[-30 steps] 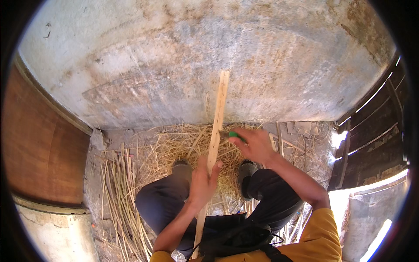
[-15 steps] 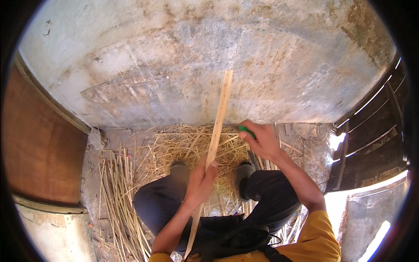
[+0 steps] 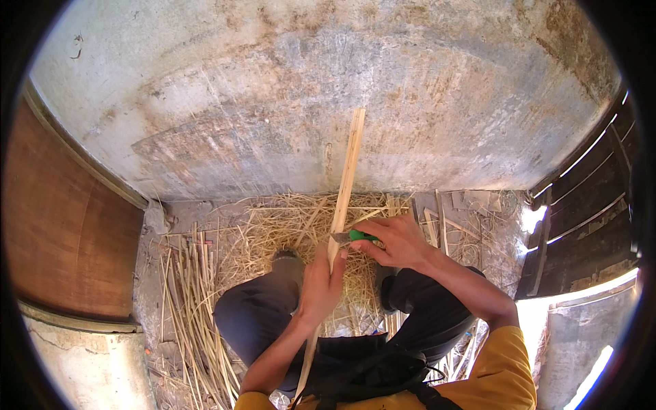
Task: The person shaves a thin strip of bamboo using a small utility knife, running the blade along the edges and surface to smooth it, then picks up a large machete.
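Note:
A long pale strip, bamboo by its look, slants from near my lap up toward the wall. My left hand is closed around its lower part, with the thumb along the right edge. My right hand grips a knife by its green handle. The short knife blade lies across the strip, just above my left fingertips. Part of the handle is hidden in my right fingers.
Pale shavings cover the ground around my shoes. A bundle of thin strips lies to the left. Ahead rises a stained wall; a brown wooden panel stands at left and dark slats at right.
My right hand has come left and down with the knife, bringing its blade from beside the strip onto it. My left hand still holds the strip in nearly the same place.

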`<action>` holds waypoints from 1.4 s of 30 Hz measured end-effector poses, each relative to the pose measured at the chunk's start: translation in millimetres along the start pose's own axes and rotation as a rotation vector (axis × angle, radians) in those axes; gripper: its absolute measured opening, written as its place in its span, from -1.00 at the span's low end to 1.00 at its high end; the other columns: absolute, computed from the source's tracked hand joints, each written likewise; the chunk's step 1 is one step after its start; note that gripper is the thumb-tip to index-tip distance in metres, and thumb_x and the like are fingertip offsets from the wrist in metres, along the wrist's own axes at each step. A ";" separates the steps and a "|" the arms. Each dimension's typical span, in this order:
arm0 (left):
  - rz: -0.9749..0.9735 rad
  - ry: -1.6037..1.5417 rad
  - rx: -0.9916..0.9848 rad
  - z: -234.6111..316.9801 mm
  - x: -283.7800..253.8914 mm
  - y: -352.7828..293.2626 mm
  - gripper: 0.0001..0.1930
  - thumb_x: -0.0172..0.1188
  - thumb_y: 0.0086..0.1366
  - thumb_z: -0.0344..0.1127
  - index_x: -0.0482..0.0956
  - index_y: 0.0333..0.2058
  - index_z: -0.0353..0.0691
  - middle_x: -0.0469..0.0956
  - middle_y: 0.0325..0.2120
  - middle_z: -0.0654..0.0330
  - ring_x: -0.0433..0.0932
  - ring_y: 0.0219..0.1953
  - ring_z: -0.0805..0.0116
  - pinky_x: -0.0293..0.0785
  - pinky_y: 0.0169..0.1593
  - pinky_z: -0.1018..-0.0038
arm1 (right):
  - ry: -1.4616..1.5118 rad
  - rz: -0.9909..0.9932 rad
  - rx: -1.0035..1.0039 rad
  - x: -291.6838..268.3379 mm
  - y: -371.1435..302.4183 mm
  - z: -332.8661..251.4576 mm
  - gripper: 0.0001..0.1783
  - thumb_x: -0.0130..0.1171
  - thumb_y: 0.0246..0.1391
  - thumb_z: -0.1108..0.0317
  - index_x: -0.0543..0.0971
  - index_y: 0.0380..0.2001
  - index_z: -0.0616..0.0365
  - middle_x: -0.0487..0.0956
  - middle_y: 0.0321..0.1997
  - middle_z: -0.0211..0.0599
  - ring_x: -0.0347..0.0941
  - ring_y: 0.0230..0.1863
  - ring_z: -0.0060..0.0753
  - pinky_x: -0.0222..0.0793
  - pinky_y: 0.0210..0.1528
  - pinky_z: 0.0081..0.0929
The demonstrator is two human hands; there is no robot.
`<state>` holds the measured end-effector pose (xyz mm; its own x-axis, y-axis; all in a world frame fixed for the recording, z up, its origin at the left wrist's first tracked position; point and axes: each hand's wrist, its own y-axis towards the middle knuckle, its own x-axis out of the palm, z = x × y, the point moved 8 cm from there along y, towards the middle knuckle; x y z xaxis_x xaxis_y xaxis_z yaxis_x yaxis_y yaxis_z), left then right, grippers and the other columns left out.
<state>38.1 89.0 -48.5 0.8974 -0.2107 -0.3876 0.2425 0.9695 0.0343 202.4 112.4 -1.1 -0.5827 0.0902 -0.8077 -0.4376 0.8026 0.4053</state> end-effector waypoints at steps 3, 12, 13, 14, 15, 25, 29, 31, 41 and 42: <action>0.032 0.003 0.035 3.0 -1.2 -0.4 -0.77 0.11 0.56 -0.28 0.35 -0.12 -0.37 0.54 -0.57 -0.19 0.63 -0.49 -0.27 0.39 -0.49 0.06 | -0.045 0.016 0.000 -0.4 -0.4 0.3 -0.63 0.28 0.28 -0.11 0.70 -0.15 -0.06 0.69 -0.43 -0.33 0.64 -0.52 -0.14 0.46 -0.53 -0.21; 0.054 0.063 0.046 3.6 -3.1 -1.9 -0.75 0.13 0.54 -0.31 0.29 -0.19 -0.36 0.51 -0.60 -0.25 0.59 -0.49 -0.36 0.37 -0.51 0.02 | -0.133 0.115 -0.060 -3.1 -1.1 -2.1 -0.63 0.29 0.27 -0.11 0.70 -0.16 -0.07 0.70 -0.40 -0.36 0.64 -0.53 -0.19 0.47 -0.53 -0.30; 0.055 0.063 0.048 4.0 -3.3 -2.3 -0.75 0.13 0.54 -0.31 0.29 -0.19 -0.36 0.51 -0.60 -0.25 0.59 -0.49 -0.36 0.37 -0.51 0.02 | -0.135 0.116 -0.062 -4.0 -0.5 -2.7 -0.63 0.29 0.27 -0.11 0.70 -0.16 -0.07 0.70 -0.40 -0.36 0.64 -0.53 -0.19 0.47 -0.53 -0.30; 0.057 0.061 0.053 4.2 -3.7 -2.9 -0.75 0.13 0.54 -0.31 0.29 -0.20 -0.36 0.51 -0.60 -0.25 0.58 -0.49 -0.37 0.37 -0.51 0.01 | -0.139 0.104 -0.066 -4.1 0.5 -3.7 -0.62 0.36 0.20 -0.06 0.69 -0.13 -0.03 0.70 -0.39 -0.34 0.65 -0.51 -0.16 0.50 -0.49 -0.28; 0.058 0.058 0.058 4.2 -3.3 -3.2 -0.75 0.13 0.54 -0.31 0.29 -0.20 -0.36 0.50 -0.60 -0.25 0.58 -0.49 -0.38 0.36 -0.51 0.01 | -0.145 0.091 -0.069 -4.2 0.6 -4.1 -0.60 0.42 0.14 -0.01 0.69 -0.10 0.01 0.70 -0.39 -0.31 0.65 -0.48 -0.12 0.53 -0.46 -0.26; 0.000 0.122 -0.017 -4.8 8.6 -13.0 -0.72 0.14 0.54 -0.23 0.31 -0.17 -0.35 0.51 -0.63 -0.26 0.57 -0.54 -0.38 0.36 -0.52 -0.07 | -0.164 0.318 0.108 -48.0 19.6 38.4 -0.65 0.37 0.24 0.05 0.71 -0.07 0.05 0.67 -0.47 -0.20 0.60 -0.53 -0.09 0.49 -0.46 -0.25; -0.046 0.172 -0.013 -5.8 15.7 -13.4 -0.67 0.13 0.54 -0.15 0.31 -0.16 -0.35 0.51 -0.66 -0.22 0.57 -0.57 -0.36 0.38 -0.53 -0.11 | -0.174 0.309 0.281 -67.5 27.3 73.3 -0.65 0.26 0.34 0.01 0.72 -0.09 0.06 0.64 -0.50 -0.12 0.57 -0.57 -0.06 0.45 -0.48 -0.20; -0.103 0.215 -0.067 -12.8 23.3 -23.9 -0.65 0.12 0.55 -0.12 0.32 -0.15 -0.35 0.51 -0.66 -0.21 0.57 -0.57 -0.36 0.39 -0.53 -0.11 | -0.201 0.276 0.554 -81.6 22.4 118.6 -0.58 0.17 0.39 -0.06 0.72 -0.10 0.06 0.65 -0.49 -0.07 0.59 -0.53 -0.05 0.46 -0.45 -0.17; -0.322 0.003 -0.088 -35.4 37.3 -14.2 -0.58 -0.08 0.60 -0.02 0.49 -0.11 -0.34 0.52 -0.55 0.01 0.57 -0.55 0.02 0.44 -0.44 0.12 | 0.630 0.299 0.747 -63.8 -7.8 143.0 -0.43 0.00 0.47 -0.15 0.62 0.15 0.11 0.61 -0.31 -0.44 0.16 -0.59 -0.68 0.14 -0.47 -0.58; -0.327 -0.164 -0.049 -32.0 39.6 -11.7 -0.57 -0.12 0.61 -0.03 0.55 -0.12 -0.32 0.49 -0.55 0.14 0.51 -0.58 0.20 0.43 -0.46 0.26 | 0.765 0.296 0.727 -58.7 -8.5 131.0 -0.45 0.02 0.49 -0.10 0.55 0.25 0.09 0.61 -0.30 -0.44 0.11 -0.63 -0.75 0.08 -0.52 -0.63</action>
<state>59.0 73.4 -93.7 0.8235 -0.5240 -0.2174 0.5122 0.8515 -0.1124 330.0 177.5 -13.3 -0.9791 0.1484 -0.1392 0.1517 0.9883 -0.0131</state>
